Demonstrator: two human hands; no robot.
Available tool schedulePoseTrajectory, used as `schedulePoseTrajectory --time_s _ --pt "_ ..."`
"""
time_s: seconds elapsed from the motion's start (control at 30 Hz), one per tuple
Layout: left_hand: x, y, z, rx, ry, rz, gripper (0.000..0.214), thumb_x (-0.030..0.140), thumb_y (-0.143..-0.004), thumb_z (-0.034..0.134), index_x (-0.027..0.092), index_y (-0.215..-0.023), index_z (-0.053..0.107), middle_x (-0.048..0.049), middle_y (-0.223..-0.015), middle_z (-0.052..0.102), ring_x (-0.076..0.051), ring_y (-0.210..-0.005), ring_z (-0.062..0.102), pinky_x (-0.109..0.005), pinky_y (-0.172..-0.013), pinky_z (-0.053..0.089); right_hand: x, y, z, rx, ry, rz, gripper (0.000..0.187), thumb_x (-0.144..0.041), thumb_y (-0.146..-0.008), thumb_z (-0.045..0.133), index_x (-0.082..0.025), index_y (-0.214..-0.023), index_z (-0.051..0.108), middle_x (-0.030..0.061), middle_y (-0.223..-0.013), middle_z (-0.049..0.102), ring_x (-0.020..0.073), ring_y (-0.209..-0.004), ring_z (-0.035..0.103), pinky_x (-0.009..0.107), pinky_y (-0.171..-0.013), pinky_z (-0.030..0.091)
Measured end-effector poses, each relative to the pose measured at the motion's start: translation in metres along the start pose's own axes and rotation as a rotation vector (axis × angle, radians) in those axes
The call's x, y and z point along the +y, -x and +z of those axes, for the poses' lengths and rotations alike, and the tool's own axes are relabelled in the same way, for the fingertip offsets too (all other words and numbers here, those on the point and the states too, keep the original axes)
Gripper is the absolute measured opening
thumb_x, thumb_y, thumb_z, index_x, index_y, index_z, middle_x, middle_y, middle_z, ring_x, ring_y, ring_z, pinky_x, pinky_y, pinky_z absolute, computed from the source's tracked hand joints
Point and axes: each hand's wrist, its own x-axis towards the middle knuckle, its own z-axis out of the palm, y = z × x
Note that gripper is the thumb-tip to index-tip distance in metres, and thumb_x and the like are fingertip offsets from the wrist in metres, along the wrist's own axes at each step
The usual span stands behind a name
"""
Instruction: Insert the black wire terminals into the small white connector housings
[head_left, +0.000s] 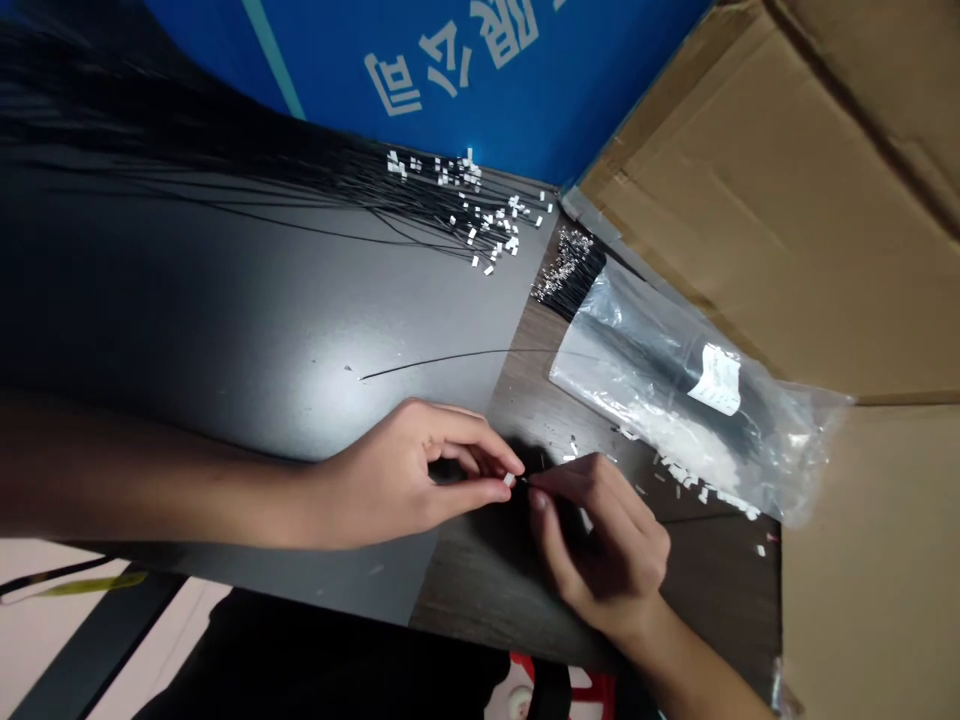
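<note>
While both hands meet over the near part of the desk (480,590), the left hand (397,480) has a clenched grip on a small white connector (509,480), pinched between thumb and forefinger. The right hand (600,540) comes in from the opposite side, its grip closed on a thin black wire (534,484) right at the connector's mouth, though the fingertips and shadow make it hard to be sure how the wire end sits. Working this close to the connector suits such fine wire: short, steady pinches and both wrists braced near the desk should limit bending and keep the wire in line with the opening. To the right lies a clear plastic bag (675,410) with a white label (715,380), beside loose white connectors (682,470) and a bundle of metal-tipped black wires (568,270). Farther left, on a black sheet (225,330), fan long black wires with white connectors (480,210), and a single black wire (450,360) lies apart. Cardboard flaps (750,200) and a blue printed panel (420,80) border the far side.
</note>
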Motion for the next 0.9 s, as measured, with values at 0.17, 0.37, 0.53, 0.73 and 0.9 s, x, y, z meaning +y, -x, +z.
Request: schedulePoseTrajectory --time_s 0.17,0.37,0.53,0.73,0.9 --pt "0.003 -0.002 -0.002 -0.025 -0.074 -0.006 0.008 0.021 -0.093 0.091 0.02 -0.1 0.095 -0.0043 -0.098 0.093 -0.016 -0.093 0.09 -0.018 -0.089 0.073 -0.002 0.001 0.0 -0.007 0.014 0.053 0.018 -0.002 -0.107 0.073 -0.019 -0.112 0.076 0.0034 -0.092 0.081 0.0161 -0.077 0.072 0.031 -0.069 0.059" --pt "0.003 -0.003 -0.005 -0.015 -0.176 0.036 0.008 0.019 -0.092 0.092 0.02 -0.101 0.095 -0.006 -0.097 0.092 -0.016 -0.087 0.088 -0.019 -0.084 0.072 -0.015 0.0 -0.006 -0.034 -0.046 0.141 0.013 -0.008 -0.11 0.071 -0.017 -0.113 0.079 0.0035 -0.092 0.081 0.0151 -0.079 0.075 0.028 -0.072 0.062" --pt "0.004 -0.005 -0.007 -0.066 -0.193 0.083 0.012 0.016 -0.094 0.094 0.024 -0.102 0.096 -0.0044 -0.096 0.09 -0.016 -0.089 0.087 -0.017 -0.083 0.071 -0.024 -0.006 -0.007 -0.067 -0.298 0.455 0.011 -0.014 -0.107 0.074 -0.018 -0.1 0.082 -0.0016 -0.081 0.083 0.0103 -0.065 0.073 0.019 -0.06 0.058" --pt "0.003 -0.005 -0.006 -0.098 -0.107 0.059 0.019 0.009 -0.093 0.094 0.025 -0.103 0.097 -0.0018 -0.099 0.091 -0.01 -0.085 0.085 -0.011 -0.083 0.069 -0.016 -0.01 -0.006 -0.132 -0.525 0.654 0.017 -0.025 -0.106 0.078 -0.018 -0.091 0.079 -0.0007 -0.071 0.076 0.01 -0.057 0.064 0.019 -0.053 0.052" --pt "0.003 -0.003 -0.007 -0.094 -0.126 0.033 0.018 0.01 -0.096 0.093 0.025 -0.105 0.097 -0.0027 -0.1 0.091 -0.014 -0.091 0.088 -0.017 -0.089 0.073 -0.011 -0.013 -0.007 -0.173 -0.654 0.683 0.02 -0.028 -0.108 0.079 -0.019 -0.09 0.077 -0.0016 -0.072 0.071 0.0107 -0.061 0.063 0.02 -0.056 0.051"
